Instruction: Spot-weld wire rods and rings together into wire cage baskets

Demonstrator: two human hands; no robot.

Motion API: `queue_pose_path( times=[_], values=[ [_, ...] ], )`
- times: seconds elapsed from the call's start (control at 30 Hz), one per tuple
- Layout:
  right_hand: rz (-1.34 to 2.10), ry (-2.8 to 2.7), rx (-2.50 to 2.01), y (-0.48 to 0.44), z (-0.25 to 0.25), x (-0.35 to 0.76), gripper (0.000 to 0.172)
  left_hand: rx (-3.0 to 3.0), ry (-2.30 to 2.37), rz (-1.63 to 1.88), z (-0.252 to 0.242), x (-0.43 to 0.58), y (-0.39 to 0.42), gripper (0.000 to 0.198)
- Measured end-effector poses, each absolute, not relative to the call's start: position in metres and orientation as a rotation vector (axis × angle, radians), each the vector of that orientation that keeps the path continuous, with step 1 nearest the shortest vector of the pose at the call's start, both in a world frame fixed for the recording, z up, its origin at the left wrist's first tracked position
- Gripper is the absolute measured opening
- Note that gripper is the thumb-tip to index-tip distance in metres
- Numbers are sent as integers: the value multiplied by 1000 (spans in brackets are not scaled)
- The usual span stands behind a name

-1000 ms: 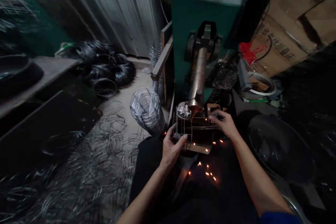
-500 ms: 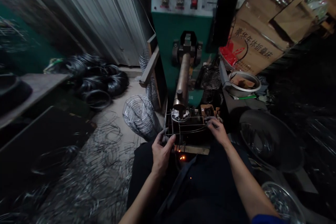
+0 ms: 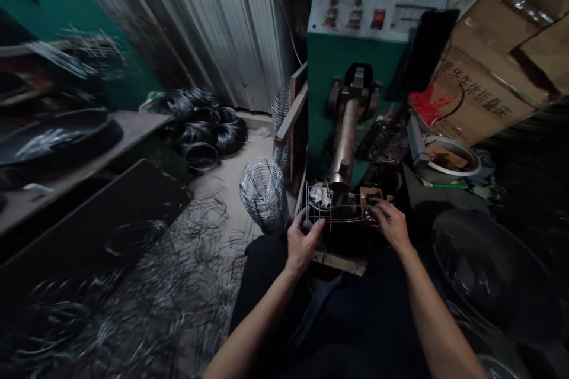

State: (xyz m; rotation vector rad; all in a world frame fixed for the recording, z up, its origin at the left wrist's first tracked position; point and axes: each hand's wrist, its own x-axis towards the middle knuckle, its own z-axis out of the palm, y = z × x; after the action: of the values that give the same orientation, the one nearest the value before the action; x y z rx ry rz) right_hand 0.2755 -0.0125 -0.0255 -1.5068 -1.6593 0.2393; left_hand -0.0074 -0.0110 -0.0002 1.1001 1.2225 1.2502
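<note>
Wire frame (image 3: 338, 208) under the copper arm (image 3: 344, 145) of the green welder (image 3: 342, 65). Left hand (image 3: 302, 243) grips its 9 o'clock end, right hand (image 3: 393, 226) its 3 o'clock end; wire basket (image 3: 263, 189) stands at 9 o'clock.

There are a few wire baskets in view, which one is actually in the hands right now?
The wire frame at the green machine, gripped by left hand and right hand. The finished basket stack stands untouched on the floor.

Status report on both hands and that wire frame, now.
Left hand gripping wire frame at its left end. Right hand gripping the right end. Frame sits under the machine's copper arm. Nothing between hands and frame.
</note>
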Motion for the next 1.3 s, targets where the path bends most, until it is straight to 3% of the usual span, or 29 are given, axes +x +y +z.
queue_pose_path(
  times=[0.47, 0.8, 1.03, 1.3],
  values=[
    [225, -1718, -1538, -1, -26, 288, 28, 1160, 1230, 1214, 3, -1, -9, 67],
    [358, -1653, -1547, 5, -55, 303, 33, 1454, 1301, 1180, -12, -13, -8, 62],
    [381, -1639, -1575, -40, -18, 294, 40, 1691, 1194, 930, 4, -47, -48, 28],
    [1161, -1449, -1643, -90, 45, 272, 61, 1274, 973, 851, 71, -107, -75, 59]
  ],
)
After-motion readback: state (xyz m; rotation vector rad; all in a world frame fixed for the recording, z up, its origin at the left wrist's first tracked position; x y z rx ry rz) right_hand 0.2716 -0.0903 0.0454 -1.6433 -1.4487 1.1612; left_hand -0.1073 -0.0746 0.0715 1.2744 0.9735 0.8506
